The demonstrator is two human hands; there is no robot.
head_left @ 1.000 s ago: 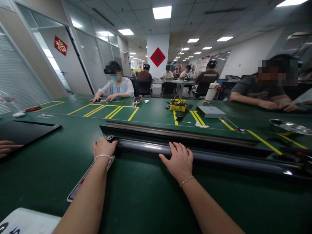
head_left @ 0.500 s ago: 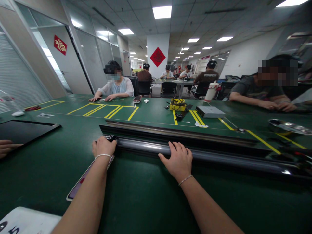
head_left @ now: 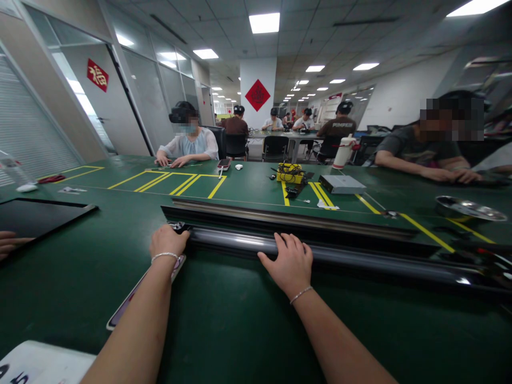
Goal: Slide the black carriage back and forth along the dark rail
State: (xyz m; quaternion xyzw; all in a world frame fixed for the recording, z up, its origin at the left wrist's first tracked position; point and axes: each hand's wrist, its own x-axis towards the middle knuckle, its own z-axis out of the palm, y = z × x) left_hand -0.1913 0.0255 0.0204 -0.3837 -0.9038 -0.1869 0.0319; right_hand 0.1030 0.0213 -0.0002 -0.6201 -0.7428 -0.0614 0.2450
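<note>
A long glossy black tube lies across the green table, stretching off to the right. At its left end is a small dark and shiny fitting. My left hand is closed around this end, its fingertips hidden behind the fitting. Over the tube's middle-left stretch curves my right hand, thumb on the near side and fingers bent over the top. Just beyond the tube, and roughly parallel to it, lies a long black channel-shaped strip. A phone is partly covered by my left forearm.
A dark flat panel lies at left, with another person's hand on it. Beyond the strip are a yellow block wrapped in black cable, a grey box and a metal bowl. People sit across the table.
The view has shifted very slightly. Both my hands keep their places on the tube, which stays where it was on the table.
</note>
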